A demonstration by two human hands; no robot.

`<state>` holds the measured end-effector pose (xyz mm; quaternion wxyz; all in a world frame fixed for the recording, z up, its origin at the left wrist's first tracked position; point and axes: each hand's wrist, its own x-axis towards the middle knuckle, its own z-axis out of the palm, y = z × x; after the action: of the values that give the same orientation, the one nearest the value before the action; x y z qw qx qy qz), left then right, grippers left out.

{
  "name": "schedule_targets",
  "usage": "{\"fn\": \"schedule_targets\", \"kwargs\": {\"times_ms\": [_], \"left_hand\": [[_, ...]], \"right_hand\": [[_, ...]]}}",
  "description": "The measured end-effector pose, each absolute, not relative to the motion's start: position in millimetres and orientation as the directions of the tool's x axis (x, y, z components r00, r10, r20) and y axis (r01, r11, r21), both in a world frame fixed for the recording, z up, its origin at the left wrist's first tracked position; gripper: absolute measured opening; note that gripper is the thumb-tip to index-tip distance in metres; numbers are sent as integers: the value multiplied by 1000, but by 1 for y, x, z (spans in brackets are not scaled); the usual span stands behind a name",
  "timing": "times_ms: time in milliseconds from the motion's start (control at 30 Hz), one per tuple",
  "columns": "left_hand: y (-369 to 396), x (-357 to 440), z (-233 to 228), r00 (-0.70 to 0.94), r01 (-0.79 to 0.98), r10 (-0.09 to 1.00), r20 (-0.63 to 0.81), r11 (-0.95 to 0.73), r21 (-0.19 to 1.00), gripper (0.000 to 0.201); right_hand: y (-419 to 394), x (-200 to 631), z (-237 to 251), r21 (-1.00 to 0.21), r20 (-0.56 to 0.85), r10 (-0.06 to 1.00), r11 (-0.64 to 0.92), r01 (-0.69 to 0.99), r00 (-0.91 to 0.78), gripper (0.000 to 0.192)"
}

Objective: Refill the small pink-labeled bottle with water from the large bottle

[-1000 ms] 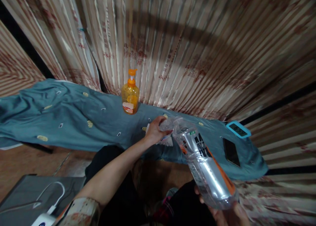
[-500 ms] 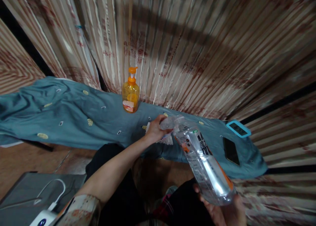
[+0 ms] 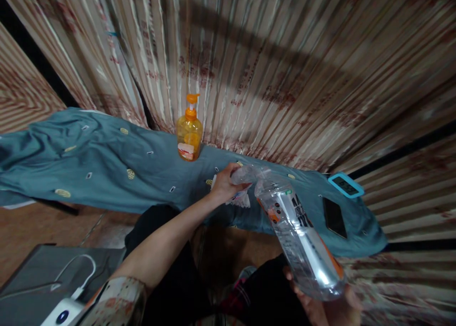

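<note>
Two hands working one big clear plastic bottle [image 3: 297,236]. You're cupping its base w/ your right hand [image 3: 326,304], low and close to your body; fingers are wrapping under the bottom, clamped on it, though the bottle is covering most of the hand. Bottle is tilting away from you, neck end pointing up and fwd toward your left hand [image 3: 225,186]. Label w/ orange stripe and dark lettering is facing up.

Your left hand is reaching out at arm's length, fingers closed around a small clear plastic cup [image 3: 245,175] right at the bottle's mouth. Cup and bottle neck are touching or just about — can't tell which, clear plastic on clear plastic. Under that hand, a bit of white wrapper or paper [image 3: 239,200] is lying on the teal cloth [image 3: 107,164].

Beyond your left hand, near the striped curtain [image 3: 267,69]: an orange pump bottle [image 3: 189,131] standing upright on the cloth. Off past your right hand, well apart from the bottle: a dark phone [image 3: 334,217] lying flat, and just beyond it a small device w/ a light-blue frame [image 3: 346,185]. Down by your left elbow: a grey box [image 3: 32,283] w/ a white cable [image 3: 76,274].
</note>
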<state>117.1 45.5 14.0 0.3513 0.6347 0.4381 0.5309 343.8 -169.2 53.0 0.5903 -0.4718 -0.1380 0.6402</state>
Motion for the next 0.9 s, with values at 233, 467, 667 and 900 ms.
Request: {"fn": "schedule_targets", "kwargs": {"times_ms": [233,467,667,900], "left_hand": [[45,117,16,56,188,930,363,-367,911,44],[44,117,18,61,184,936,347,-353,917,45],[44,117,18,54,203,937,344,-348,916,45],[45,117,17,55,214,938,342,-345,914,45]], "right_hand": [[-166,342,58,-747,-425,895,-259,-612,140,61],[-160,355,44,-773,-351,931,-226,-593,102,62],[-160,367,28,-785,-333,941,-244,-570,56,54],[-158,365,30,-757,-346,937,-246,-606,52,53]]}}
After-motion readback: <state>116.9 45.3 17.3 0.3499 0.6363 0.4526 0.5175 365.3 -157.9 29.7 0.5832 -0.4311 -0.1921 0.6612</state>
